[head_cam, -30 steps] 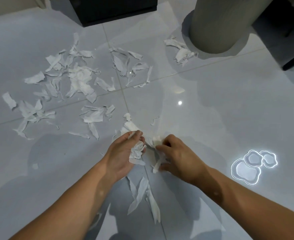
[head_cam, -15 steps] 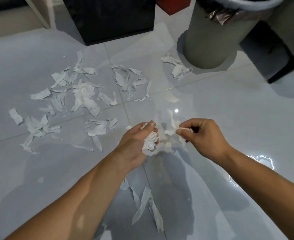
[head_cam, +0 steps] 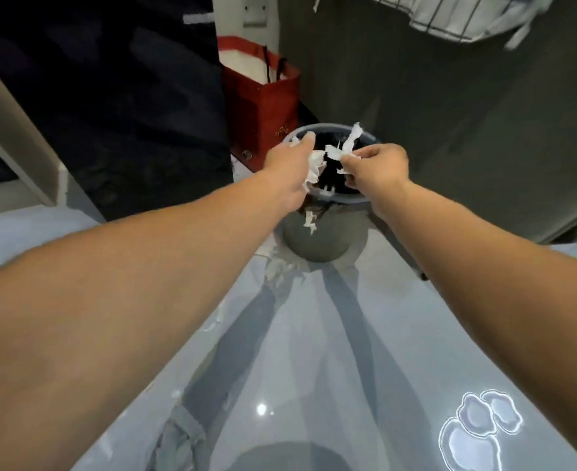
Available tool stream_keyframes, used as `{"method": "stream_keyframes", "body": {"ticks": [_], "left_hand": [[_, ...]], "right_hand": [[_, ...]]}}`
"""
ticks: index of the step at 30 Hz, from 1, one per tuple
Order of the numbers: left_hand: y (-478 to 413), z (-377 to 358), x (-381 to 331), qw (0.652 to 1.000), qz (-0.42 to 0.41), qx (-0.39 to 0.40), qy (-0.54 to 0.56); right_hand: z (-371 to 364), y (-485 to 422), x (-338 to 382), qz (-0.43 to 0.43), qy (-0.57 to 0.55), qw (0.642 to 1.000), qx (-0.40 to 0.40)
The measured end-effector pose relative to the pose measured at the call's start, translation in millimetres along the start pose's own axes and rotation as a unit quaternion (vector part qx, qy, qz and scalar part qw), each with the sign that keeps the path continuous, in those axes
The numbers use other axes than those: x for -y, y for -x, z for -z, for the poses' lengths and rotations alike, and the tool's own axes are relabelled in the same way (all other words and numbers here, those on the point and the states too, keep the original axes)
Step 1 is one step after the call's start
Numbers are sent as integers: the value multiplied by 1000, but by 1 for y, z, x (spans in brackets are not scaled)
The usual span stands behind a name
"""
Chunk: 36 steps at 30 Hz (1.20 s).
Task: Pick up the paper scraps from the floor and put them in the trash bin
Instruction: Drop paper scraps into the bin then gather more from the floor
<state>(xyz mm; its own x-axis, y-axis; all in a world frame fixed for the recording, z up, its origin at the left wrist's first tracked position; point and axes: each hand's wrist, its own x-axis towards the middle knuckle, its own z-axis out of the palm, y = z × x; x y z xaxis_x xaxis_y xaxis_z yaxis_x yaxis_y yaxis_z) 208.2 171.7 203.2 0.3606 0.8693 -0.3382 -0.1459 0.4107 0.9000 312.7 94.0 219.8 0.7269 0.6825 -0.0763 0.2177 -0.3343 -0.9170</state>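
Observation:
Both arms reach out over the grey round trash bin (head_cam: 324,239), which has a dark liner inside. My left hand (head_cam: 288,164) grips a bunch of white paper scraps (head_cam: 315,164) above the bin's left rim. My right hand (head_cam: 375,166) pinches a long white scrap (head_cam: 346,146) over the opening. One scrap (head_cam: 310,222) hangs over the bin's front wall. More paper scraps (head_cam: 278,268) lie on the floor at the bin's left foot.
A red paper bag (head_cam: 263,103) stands behind the bin on the left. Dark furniture (head_cam: 110,113) fills the left background, and a grey wall (head_cam: 450,130) lies behind on the right. The glossy tile floor (head_cam: 314,351) stretches toward me.
Both hands have lifted from the floor with their scraps and moved forward over the bin. The view has swung up, so the scattered scraps on the left are out of sight.

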Motion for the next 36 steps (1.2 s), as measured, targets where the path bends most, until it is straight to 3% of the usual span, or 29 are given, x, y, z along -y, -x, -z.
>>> {"method": "stream_keyframes", "body": {"ticks": [3,8,17,21,25,29,32,36], "left_hand": [[-22,-31,-18,999,-4,-24,-43],[-35,-38,-18,998,23,11,-50],[-28,-41,-26,996,33,36,75],[-26,-38,-19,989,52,22,135],[-25,-30,-19,981,64,46,179],[4,-13,-23,978,44,78,187],[21,22,-17,987,36,63,141],[45,87,7,996,86,14,-6]], "right_hand": [[4,-26,11,-36,25,999,30],[16,-33,0,4,36,999,36],[15,2,-28,35,-33,999,19],[5,14,-25,17,-79,995,56],[7,12,-15,-43,-172,984,24],[12,17,-17,-41,-170,984,11],[9,27,-23,-14,-141,990,14],[0,47,-45,15,-53,998,43]]}}
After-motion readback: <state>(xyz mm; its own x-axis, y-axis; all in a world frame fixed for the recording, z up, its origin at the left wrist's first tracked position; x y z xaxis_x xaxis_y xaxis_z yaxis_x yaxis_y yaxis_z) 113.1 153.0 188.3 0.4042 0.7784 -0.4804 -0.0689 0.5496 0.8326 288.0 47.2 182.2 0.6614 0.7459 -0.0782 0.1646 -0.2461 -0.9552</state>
